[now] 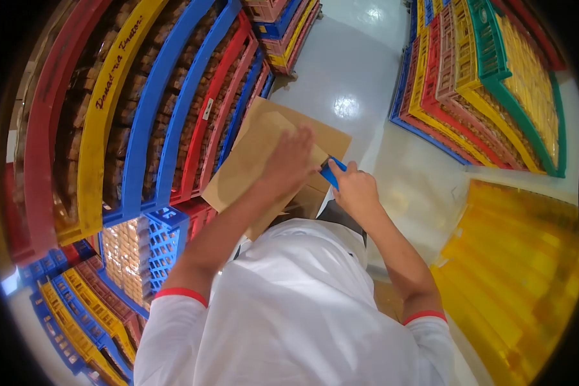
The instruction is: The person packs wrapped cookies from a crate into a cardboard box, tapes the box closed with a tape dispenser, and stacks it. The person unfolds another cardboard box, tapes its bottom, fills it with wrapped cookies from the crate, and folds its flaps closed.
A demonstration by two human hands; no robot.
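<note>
A brown cardboard box [238,154] stands in front of my body, with a strip of tape running across its top. My left hand [289,156] lies on the box top, its fingers stretched out and slightly blurred. In my right hand [354,186] is a blue tape dispenser [332,172], held at the right side of the box by the end of the tape strip. The dispenser's lower part is hidden behind the box edge and my fingers.
Stacked crates in yellow [100,148], blue and red, full of packed goods, rise close on the left. More stacked crates [453,96] stand at the upper right. Yellow translucent sheeting [514,270] lies at the lower right. Grey floor [341,58] shows ahead.
</note>
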